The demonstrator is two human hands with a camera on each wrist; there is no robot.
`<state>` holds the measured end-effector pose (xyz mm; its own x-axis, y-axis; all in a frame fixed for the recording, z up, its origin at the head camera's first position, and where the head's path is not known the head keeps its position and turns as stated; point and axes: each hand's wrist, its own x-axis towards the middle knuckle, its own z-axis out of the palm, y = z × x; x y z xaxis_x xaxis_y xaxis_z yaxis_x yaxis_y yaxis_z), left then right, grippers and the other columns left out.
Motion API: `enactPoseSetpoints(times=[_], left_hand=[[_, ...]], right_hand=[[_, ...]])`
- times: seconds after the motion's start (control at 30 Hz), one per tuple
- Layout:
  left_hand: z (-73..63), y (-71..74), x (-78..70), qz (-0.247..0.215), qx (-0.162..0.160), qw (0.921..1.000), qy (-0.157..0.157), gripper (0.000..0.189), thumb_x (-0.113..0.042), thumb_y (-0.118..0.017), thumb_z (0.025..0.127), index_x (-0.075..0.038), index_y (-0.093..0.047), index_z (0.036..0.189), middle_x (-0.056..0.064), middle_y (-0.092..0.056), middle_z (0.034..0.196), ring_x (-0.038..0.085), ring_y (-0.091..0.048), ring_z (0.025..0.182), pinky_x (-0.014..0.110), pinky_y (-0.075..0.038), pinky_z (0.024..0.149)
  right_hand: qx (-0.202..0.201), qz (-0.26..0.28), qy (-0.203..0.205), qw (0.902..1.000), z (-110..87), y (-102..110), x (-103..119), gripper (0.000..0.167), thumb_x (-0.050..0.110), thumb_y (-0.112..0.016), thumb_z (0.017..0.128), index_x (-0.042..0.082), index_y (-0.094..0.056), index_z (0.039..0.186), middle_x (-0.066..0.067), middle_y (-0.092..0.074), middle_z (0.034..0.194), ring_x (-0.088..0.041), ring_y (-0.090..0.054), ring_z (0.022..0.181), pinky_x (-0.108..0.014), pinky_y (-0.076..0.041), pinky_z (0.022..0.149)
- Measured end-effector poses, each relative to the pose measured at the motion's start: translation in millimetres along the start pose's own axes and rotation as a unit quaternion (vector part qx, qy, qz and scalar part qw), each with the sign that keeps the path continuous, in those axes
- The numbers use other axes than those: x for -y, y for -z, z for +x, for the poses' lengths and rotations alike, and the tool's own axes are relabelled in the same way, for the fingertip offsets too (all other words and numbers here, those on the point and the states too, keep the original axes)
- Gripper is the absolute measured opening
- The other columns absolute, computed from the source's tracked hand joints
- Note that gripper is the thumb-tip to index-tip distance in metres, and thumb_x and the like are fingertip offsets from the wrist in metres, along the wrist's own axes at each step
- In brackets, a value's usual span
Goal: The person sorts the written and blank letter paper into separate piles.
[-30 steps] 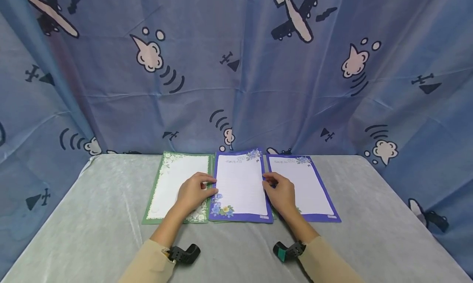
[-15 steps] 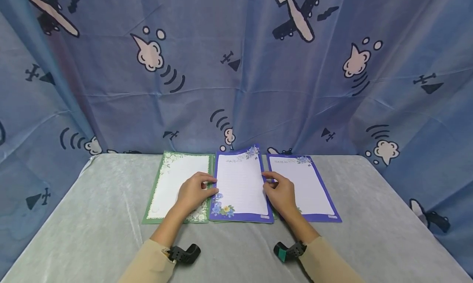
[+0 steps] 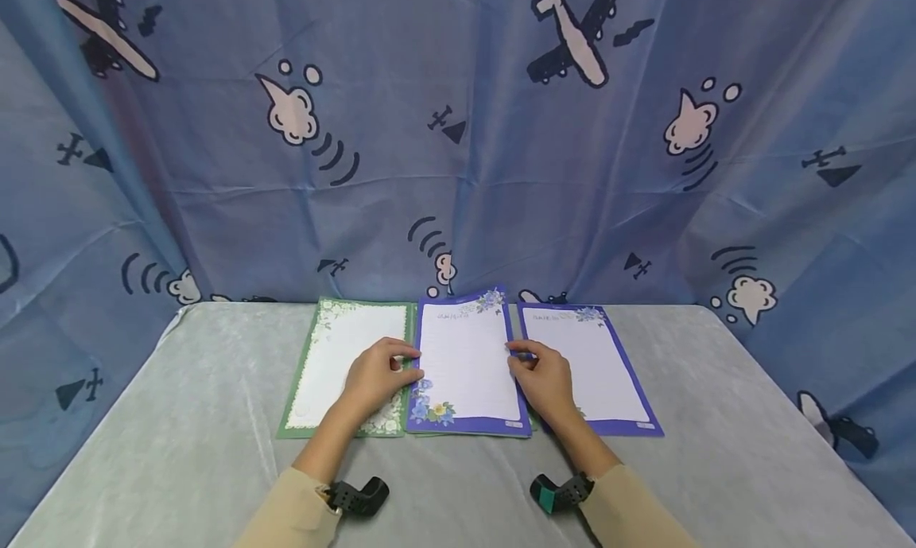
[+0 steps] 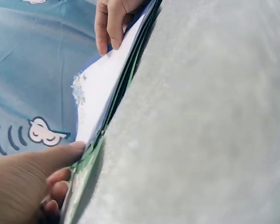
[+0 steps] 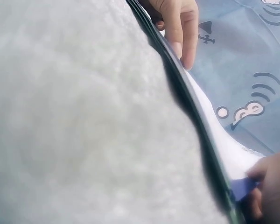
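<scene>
In the head view, a sheet of writing paper with a blue-violet floral border (image 3: 468, 365) lies in the middle, on top of a small stack. Its top right corner curls up a little. My left hand (image 3: 375, 373) pinches its left edge between thumb and fingers, and in the left wrist view that thumb (image 4: 67, 154) lies over the edge. On the opposite edge, my right hand (image 3: 545, 377) pinches the paper; the right wrist view has the violet border (image 5: 245, 186) between its fingers. Several layers with dark green edges (image 5: 196, 116) show beneath.
A green-bordered sheet (image 3: 329, 365) lies to the left, partly under my left hand. Another violet-bordered sheet (image 3: 601, 373) lies to the right, partly under my right hand. All rest on a grey cloth-covered table (image 3: 179, 452), with a blue patterned curtain (image 3: 386, 134) behind.
The middle sheet's top edge has lifted slightly, then sunk back a little. Both hands keep their places at its edges. The head view has shifted very slightly.
</scene>
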<state>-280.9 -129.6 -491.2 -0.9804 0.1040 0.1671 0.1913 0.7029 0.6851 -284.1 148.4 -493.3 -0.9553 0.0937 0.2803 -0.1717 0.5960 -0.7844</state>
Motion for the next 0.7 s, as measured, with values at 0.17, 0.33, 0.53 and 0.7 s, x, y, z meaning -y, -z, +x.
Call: enactPoseSetpoints(times=[0.17,0.33,0.53,0.7], left_hand=[[3.7,7.5,-5.7,-0.015,0.026,0.9991,0.029,0.027,-0.025,-0.082,0.085,-0.018,-0.079,0.112,0.004,-0.071,0.119,0.015,-0.059,0.082,0.033,-0.048,0.072],[10.5,12.5,-16.7,-0.047,0.055,0.9958,0.055,0.034,-0.023,-0.078,0.089,-0.012,-0.074,0.121,0.011,-0.07,0.129,0.03,-0.064,0.118,0.049,-0.049,0.103],[9.7,3.9,-20.1,-0.098,0.01,0.9923,0.076,0.034,-0.016,-0.078,0.088,-0.007,-0.074,0.12,0.012,-0.074,0.117,0.022,-0.067,0.092,0.039,-0.055,0.084],[6.8,-5.8,-18.9,-0.124,-0.044,0.9885,0.075,0.028,-0.012,-0.078,0.087,-0.008,-0.076,0.114,0.009,-0.073,0.084,0.013,-0.051,0.062,0.027,-0.042,0.06]], right_hand=[[0.001,0.002,-0.002,1.0,2.0,-1.0,-0.1,0.023,0.006,-0.072,0.088,0.007,-0.078,0.109,-0.014,-0.077,0.095,-0.009,-0.053,0.058,-0.02,-0.039,0.055],[0.004,0.013,-0.009,0.9999,2.1,-0.3,-1.1,0.023,0.006,-0.072,0.088,0.007,-0.078,0.11,-0.015,-0.077,0.101,-0.009,-0.053,0.058,-0.02,-0.039,0.054],[0.011,0.024,-0.016,0.9995,1.3,-0.1,-1.9,0.023,0.006,-0.071,0.089,0.007,-0.078,0.111,-0.015,-0.077,0.106,-0.009,-0.056,0.062,-0.019,-0.042,0.058],[0.007,0.035,-0.023,0.9991,3.3,1.1,-4.3,0.022,0.005,-0.072,0.089,0.008,-0.078,0.11,-0.014,-0.077,0.107,-0.008,-0.056,0.063,-0.018,-0.044,0.06]])
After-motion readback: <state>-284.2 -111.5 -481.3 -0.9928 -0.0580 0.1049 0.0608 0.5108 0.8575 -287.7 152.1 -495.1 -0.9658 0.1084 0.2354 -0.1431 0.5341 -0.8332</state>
